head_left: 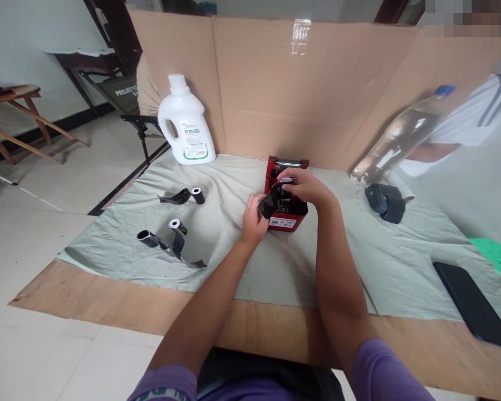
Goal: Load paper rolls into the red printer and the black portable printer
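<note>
In the middle of the cloth stands a small red and black machine (284,223) with its lid raised, which looks like a receipt printer. My right hand (311,187) is above it, fingers closed around a small roll (286,180) with a white end. From the roll a glossy black strip (269,205) hangs down to the left. My left hand (254,218) pinches that strip beside the machine's left side. The fingers partly hide the roll, and the machine's inside is mostly covered.
Left on the cloth lie a roll (197,195), another roll (176,224) and curled black strips (177,245). A white detergent bottle (187,133), a cardboard screen (275,83) and a clear bottle (401,139) stand behind. A dark object (384,202) and a phone (476,303) lie right. Someone's sleeve (471,111) shows.
</note>
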Demonstrator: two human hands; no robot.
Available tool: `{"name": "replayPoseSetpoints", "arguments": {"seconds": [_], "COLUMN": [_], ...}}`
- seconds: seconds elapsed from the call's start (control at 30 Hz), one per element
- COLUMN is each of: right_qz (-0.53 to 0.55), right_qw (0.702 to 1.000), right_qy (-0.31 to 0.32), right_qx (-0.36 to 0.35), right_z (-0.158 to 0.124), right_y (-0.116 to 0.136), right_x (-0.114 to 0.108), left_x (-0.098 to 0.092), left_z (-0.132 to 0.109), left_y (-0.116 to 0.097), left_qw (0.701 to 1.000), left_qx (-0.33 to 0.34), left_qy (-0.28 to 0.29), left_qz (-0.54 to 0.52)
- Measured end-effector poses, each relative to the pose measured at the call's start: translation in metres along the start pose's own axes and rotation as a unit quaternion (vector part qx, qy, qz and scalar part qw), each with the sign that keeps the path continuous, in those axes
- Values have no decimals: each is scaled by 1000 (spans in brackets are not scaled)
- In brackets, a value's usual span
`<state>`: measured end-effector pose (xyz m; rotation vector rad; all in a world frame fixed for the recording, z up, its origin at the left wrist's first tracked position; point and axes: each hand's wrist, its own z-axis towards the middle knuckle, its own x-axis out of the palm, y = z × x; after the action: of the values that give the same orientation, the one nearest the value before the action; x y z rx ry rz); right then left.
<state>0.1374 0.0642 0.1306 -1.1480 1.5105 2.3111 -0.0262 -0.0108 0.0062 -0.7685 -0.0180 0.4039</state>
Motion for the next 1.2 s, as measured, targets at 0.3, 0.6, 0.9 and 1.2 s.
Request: {"name": "replayPoseSetpoints", "arguments": {"seconds": [0.3,0.6,0.9,1.2], "right_qz": [94,86,66,-73], "right_qw": [984,996,995,995], "right_qy": [-124,29,-15,61], "right_qx": [-87,10,74,41], "right_z": [5,5,-2,10], "right_y": [10,8,7,-12], "right_x": [6,20,4,12], "left_x": [4,5,7,-1], "left_z": [-5,-6,-6,-3], "left_y": [3,6,12,-13], "left_qw": [998,989,992,988], "left_qx": [-60,-139,-111,101], "left_qy": [-17,-56,-66,10], "left_qz": [-4,15,5,119]}}
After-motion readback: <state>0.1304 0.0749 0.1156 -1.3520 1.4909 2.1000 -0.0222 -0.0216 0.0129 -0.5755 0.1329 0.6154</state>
